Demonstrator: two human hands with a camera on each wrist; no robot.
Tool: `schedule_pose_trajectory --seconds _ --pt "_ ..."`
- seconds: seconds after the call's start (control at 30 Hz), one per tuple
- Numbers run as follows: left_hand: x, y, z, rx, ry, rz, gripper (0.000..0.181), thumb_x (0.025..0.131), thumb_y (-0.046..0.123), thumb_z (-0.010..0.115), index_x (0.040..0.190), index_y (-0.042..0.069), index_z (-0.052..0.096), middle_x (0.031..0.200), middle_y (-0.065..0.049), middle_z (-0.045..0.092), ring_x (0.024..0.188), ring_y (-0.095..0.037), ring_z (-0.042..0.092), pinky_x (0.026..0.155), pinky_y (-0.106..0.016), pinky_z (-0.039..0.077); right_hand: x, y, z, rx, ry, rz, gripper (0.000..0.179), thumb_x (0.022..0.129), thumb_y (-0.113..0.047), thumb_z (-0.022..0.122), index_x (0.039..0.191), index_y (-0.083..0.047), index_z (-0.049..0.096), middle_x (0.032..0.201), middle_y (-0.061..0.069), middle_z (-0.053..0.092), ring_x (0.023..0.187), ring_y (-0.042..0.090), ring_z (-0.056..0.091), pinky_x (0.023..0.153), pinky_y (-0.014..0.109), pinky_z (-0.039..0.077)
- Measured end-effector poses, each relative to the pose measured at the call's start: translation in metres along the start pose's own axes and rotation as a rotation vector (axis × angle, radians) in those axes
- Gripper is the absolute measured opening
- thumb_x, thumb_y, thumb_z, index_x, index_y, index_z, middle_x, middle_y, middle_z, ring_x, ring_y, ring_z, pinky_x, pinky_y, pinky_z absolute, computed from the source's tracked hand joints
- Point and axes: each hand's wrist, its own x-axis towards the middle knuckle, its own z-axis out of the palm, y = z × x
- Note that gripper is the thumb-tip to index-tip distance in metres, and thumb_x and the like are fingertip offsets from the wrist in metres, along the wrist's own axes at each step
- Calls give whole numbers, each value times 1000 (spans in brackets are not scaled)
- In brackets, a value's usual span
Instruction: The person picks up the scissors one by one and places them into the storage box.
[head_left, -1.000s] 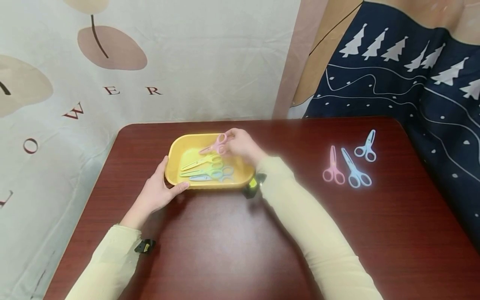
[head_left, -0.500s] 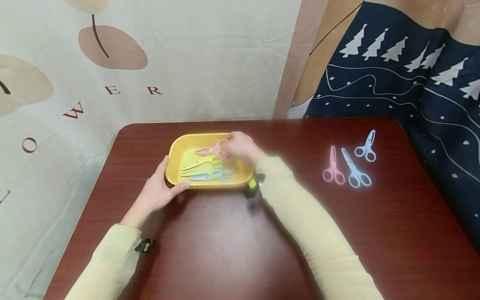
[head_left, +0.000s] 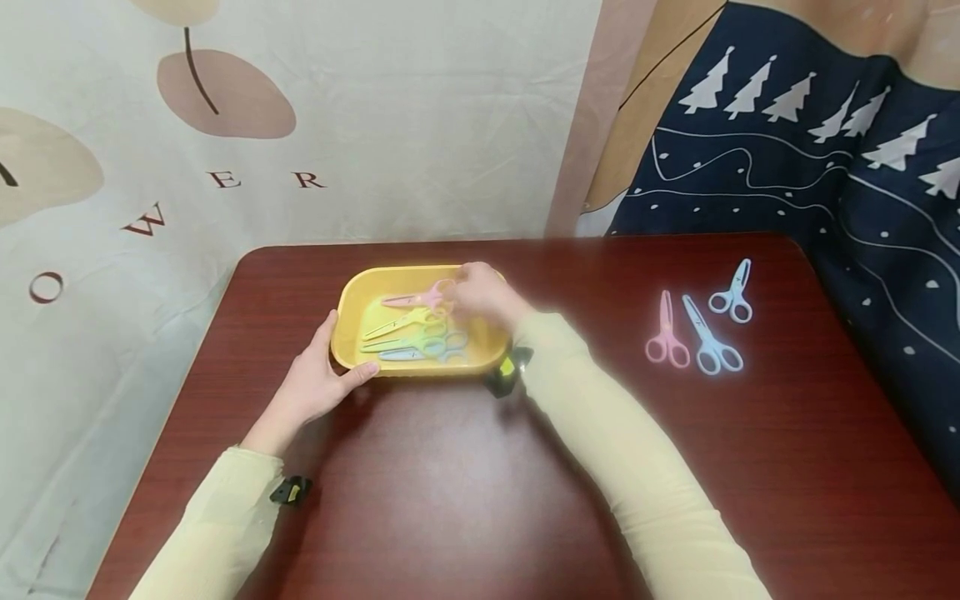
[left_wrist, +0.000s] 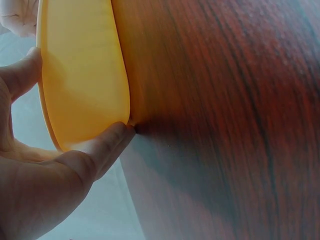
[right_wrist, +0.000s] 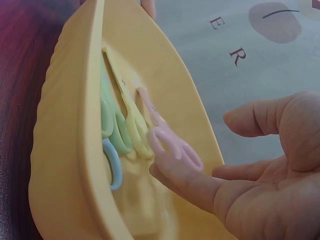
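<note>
My left hand [head_left: 309, 385] grips the left end of a yellow plastic tray [head_left: 431, 372], thumb at the near rim and fingers along the outer wall. Inside lie pink scissors [head_left: 411, 300], yellow scissors [head_left: 401, 323], green scissors [head_left: 401, 343] and blue scissors [head_left: 401, 355], blades leftward. Over the tray's right part is my right hand [head_left: 483, 293]. From the right wrist view, its thumb stands apart from its fingers, and one finger touches a handle loop of the pink scissors [right_wrist: 153, 111]. The blue pair is partly hidden there by the tray wall.
To the right on the dark red-brown table [head_left: 480, 483] lie another pink pair of scissors [head_left: 666, 333], a larger blue pair [head_left: 701, 329] and a smaller blue pair [head_left: 737, 287]. A printed cloth [head_left: 420, 125] hangs behind the table.
The pink scissors have gone from raised in my right hand to lying in the tray, a little further left. My right hand has loosened from them. The left hand stays on the tray.
</note>
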Motion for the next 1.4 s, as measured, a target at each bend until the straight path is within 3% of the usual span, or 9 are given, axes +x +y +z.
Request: schedule_pose_trajectory --seconds 0.2,0.37,0.8,1.1,1.4 --pt "1 0 0 -2 1 0 112 93 40 77 163 -5 2 166 -33 18 149 -52 28 117 -66 28 0 0 -3 -35 32 8 54 96 -19 72 144 -2 57 138 15 64 123 27 61 113 39 43" --pt "0 0 0 -3 1 -1 113 92 41 77 163 -4 2 166 -32 18 149 -52 28 117 -66 28 0 -2 -5 -19 19 11 56 96 -14 72 147 -2 54 148 15 58 136 29 53 119 39 37" --pt "0 2 0 4 -2 -4 113 92 42 77 164 -4 1 166 -32 18 148 -52 30 117 -65 29 -5 1 -10 11 18 -45 51 98 -17 68 144 1 55 139 16 62 116 27 67 109 38 48" --pt "-1 2 -1 -6 -6 -7 113 92 41 77 163 -5 1 166 -33 17 149 -51 28 117 -66 28 -12 2 -14 165 -2 -67 48 100 -9 64 145 3 52 134 16 63 112 32 70 89 34 60" --pt "-2 3 -1 -12 -8 -11 113 93 40 77 163 -4 1 166 -32 17 149 -51 28 117 -65 28 -24 0 -20 262 -11 -80 42 103 -10 61 143 1 54 141 21 59 120 38 66 98 43 57"
